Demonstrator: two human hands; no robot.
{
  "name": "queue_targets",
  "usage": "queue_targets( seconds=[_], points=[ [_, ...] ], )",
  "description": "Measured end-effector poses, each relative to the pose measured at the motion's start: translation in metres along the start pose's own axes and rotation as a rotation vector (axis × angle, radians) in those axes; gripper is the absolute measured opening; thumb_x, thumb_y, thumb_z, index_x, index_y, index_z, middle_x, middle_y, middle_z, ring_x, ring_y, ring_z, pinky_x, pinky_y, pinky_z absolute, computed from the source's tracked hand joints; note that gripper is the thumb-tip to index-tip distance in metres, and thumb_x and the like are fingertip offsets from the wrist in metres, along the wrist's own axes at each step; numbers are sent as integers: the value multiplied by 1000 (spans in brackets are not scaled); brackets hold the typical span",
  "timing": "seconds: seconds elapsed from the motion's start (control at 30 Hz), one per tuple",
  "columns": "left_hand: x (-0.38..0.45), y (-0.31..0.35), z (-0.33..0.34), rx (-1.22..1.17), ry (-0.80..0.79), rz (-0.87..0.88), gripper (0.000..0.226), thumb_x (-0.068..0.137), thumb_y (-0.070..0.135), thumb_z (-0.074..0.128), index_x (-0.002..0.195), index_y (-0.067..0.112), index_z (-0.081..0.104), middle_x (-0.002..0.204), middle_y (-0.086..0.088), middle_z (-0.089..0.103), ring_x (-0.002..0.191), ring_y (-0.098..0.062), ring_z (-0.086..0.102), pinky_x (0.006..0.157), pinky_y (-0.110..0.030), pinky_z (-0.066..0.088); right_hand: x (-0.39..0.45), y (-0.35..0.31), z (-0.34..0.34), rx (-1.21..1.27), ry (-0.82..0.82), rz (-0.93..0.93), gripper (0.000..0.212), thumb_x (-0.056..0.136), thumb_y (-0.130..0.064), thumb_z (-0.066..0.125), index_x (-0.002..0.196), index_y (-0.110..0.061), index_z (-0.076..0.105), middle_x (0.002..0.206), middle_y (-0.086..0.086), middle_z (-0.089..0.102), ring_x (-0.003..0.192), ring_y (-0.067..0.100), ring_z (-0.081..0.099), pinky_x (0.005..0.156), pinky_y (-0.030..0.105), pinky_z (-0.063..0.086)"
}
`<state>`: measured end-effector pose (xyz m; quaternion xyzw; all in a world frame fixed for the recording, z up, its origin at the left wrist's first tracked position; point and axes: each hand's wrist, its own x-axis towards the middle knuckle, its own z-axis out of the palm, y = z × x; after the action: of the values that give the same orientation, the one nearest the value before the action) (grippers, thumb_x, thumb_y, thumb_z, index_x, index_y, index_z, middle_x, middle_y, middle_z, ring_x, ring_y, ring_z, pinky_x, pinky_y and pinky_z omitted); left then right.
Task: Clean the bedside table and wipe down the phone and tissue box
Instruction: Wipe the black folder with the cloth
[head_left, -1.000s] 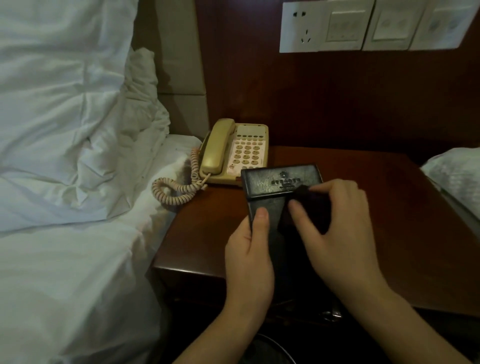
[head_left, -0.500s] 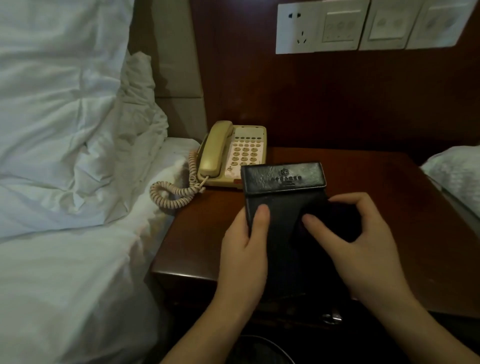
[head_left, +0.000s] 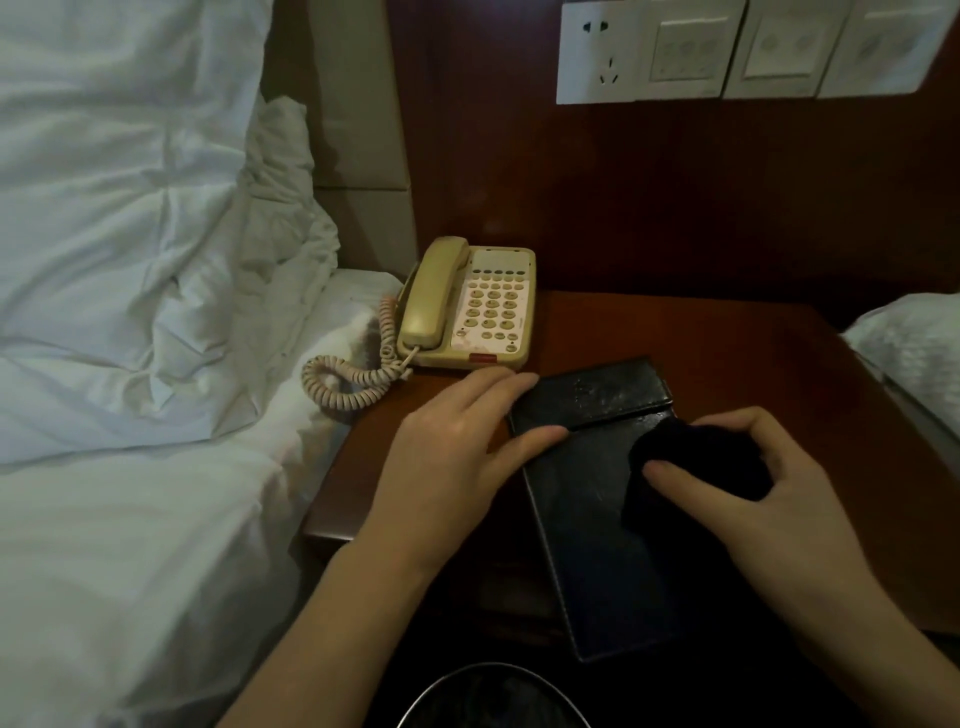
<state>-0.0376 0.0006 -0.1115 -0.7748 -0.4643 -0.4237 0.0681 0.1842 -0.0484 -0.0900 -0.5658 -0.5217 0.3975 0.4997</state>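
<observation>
Tissue box (head_left: 597, 499), dark and leather-covered, lay on the right-hand near part of the wooden bench (head_left: 727, 343), its long axis running from the far end by the phone (head_left: 470, 304) toward the near edge, which its near end seemed to overhang. A shorter end face showed at the far end, glossy and catching light. The left hand (head_left: 457, 457) rested at the box's far-left corner, fingers nearly straight over the end face and thumb laid along the top, steadying rather than clasping it. The right hand (head_left: 727, 493) was curled round a dark cloth (head_left: 691, 467) and pressed it onto the top face near the far right. Both hands touched the box; the right one sat directly over the surface being wiped, so a stroke along the long axis toward the near end looked like the natural next pass. The phone stood just beyond the left hand's fingertips, handset cradled, its coiled cord (head_left: 348, 379) spilling left toward the bed (head_left: 130, 364).
</observation>
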Motion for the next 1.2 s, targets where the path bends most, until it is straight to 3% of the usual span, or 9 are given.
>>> queue_targets(
  seconds=[0.1, 0.37, 0.57, 0.67, 0.73, 0.83, 0.9, 1.03, 1.2],
  points=[
    [2, 5, 2, -52, 55, -60, 37, 97, 41, 56, 107, 12, 76, 102, -2, 77, 93, -9, 66, 79, -28, 53, -2, -2, -4, -10, -1, 5, 31, 71, -22, 83, 93, -27, 62, 86, -17, 66, 75, 6, 68, 50, 20, 55],
    [9, 22, -2, -866, 18, -831, 39, 104, 43, 46, 93, 22, 77, 93, 6, 79, 92, -6, 74, 75, -15, 54, -8, -1, -2, 66, -25, 21, 28, 62, -27, 85, 78, -35, 63, 82, -15, 68, 70, 17, 71, 51, 28, 57],
    [3, 28, 4, -878, 117, -897, 52, 104, 47, 41, 82, 17, 77, 91, -8, 79, 92, -23, 74, 83, -36, 57, -13, -4, 5, 34, -50, -10, 28, 67, -33, 81, 84, -41, 60, 88, -23, 64, 77, 5, 67, 52, 24, 56],
    [1, 34, 4, -893, 166, -877, 50, 105, 44, 40, 78, 23, 77, 88, 0, 79, 87, -13, 74, 77, -27, 56, -13, -2, 12, -380, -7, -237, 31, 69, -56, 65, 95, -47, 52, 103, -31, 47, 96, -10, 53, 69, 16, 47],
    [-2, 34, 4, -824, 140, -813, 55, 105, 45, 41, 74, 17, 76, 80, -3, 77, 78, -15, 73, 73, -35, 55, -9, 1, 17, -519, 83, -393, 32, 75, -58, 60, 101, -44, 48, 114, -25, 35, 102, -10, 45, 78, 12, 36],
    [-9, 41, 7, -703, 24, -682, 64, 107, 50, 38, 70, 9, 70, 69, -5, 71, 66, -21, 68, 64, -46, 52, 3, -2, 23, -455, 231, -512, 35, 88, -49, 67, 112, -42, 42, 119, -16, 37, 105, -1, 45, 84, 14, 37],
    [-15, 52, 10, -658, -25, -625, 61, 107, 48, 38, 61, 14, 61, 60, 2, 64, 56, -11, 59, 56, -38, 45, 10, -9, 31, -332, 275, -503, 40, 87, -54, 64, 115, -46, 37, 118, -15, 41, 107, -2, 46, 87, 15, 39],
    [-21, 58, 15, -649, -6, -662, 60, 102, 56, 35, 67, 16, 64, 64, 4, 67, 57, -5, 57, 59, -43, 45, 14, -11, 56, -487, 28, -519, 41, 89, -58, 44, 126, -41, 40, 135, -17, 34, 130, 3, 34, 105, 26, 34],
    [-17, 44, 3, -604, 49, -630, 56, 106, 45, 39, 57, 23, 53, 54, 9, 56, 51, -3, 50, 57, -31, 36, 29, -11, 43, -632, 127, -573, 33, 93, -48, 53, 122, -32, 53, 120, -15, 44, 114, 4, 42, 89, 15, 34]
  ],
)
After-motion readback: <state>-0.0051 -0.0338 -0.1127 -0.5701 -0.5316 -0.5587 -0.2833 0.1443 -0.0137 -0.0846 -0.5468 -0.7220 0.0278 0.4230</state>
